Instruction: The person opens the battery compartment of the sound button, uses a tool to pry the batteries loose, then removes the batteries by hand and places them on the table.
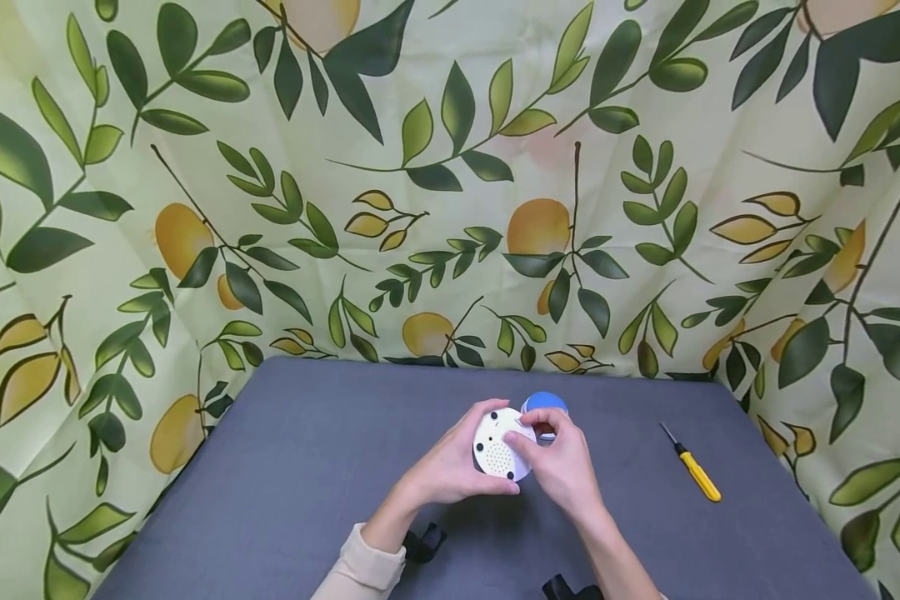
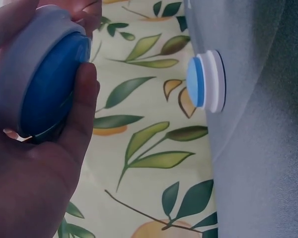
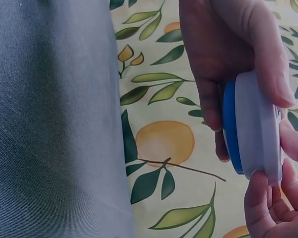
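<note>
My left hand (image 1: pixel 453 458) holds a round push-button buzzer (image 1: pixel 498 454), fingers and thumb spread round its rim. Its white underside, with a patch of small holes and several black dots, faces me in the head view. Turned away from me, its blue dome (image 2: pixel 52 84) shows in the left wrist view, left fingers against it. My right hand (image 1: pixel 562 462) pinches the buzzer's right edge, thumb on the underside and curled fingers (image 3: pixel 258 193) at the rim. A second buzzer (image 1: pixel 546 402), white with a blue top, stands on the table just behind the hands, partly hidden by the right one.
A screwdriver (image 1: pixel 696 473) with a yellow handle lies on the right of the grey table (image 1: pixel 307 467). Black straps (image 1: pixel 425 543) sit at the wrists. Leaf-patterned cloth (image 1: pixel 450 250) hangs behind the table and along both sides.
</note>
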Demonstrator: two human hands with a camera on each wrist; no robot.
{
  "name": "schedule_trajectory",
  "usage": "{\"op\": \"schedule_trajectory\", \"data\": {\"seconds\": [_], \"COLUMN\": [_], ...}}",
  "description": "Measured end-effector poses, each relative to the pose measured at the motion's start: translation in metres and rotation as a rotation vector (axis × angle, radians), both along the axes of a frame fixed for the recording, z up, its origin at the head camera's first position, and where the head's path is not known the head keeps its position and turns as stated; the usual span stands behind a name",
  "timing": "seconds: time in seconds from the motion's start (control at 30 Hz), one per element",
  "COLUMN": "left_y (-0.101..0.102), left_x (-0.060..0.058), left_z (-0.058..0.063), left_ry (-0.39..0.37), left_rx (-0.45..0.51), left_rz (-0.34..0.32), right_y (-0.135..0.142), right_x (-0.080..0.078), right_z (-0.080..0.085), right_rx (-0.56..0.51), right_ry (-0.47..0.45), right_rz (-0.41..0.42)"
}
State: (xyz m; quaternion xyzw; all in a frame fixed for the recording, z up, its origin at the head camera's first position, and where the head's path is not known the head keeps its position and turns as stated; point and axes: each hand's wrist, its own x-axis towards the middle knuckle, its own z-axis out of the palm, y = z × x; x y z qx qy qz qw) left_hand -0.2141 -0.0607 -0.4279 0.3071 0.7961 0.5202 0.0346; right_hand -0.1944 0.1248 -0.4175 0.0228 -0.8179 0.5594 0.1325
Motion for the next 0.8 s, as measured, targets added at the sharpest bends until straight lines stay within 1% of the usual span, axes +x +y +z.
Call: {"op": "schedule_trajectory", "data": {"seconds": [0.1, 0.33, 0.5, 0.8], "left_y": [-0.0018, -0.0042, -0.0049, -0.0068], "left_x": [-0.0005, -0.0017, -0.0018, -0.0016], "left_z": [-0.0012, -0.0013, 0.0002, 0.0027], "left_ry": [-0.003, -0.035, -0.032, -0.021], "left_rx": [-0.001, 0.017, 0.005, -0.014], "left_rz": [-0.003, 0.02, 0.024, 0.036], "right_y": [-0.0008, -0.0032, -0.0035, 0.0017], "right_x": [0.0004, 0.0007, 0.0003, -0.0034], "right_z": [-0.0003, -0.0017, -0.0018, -0.0008], "right_rx": [-0.01, -0.027, -0.028, -0.021], "right_ry": [-0.008, 0.025, 0.011, 0.002], "right_rz": [0.007, 0.036, 0.024, 0.067]}}
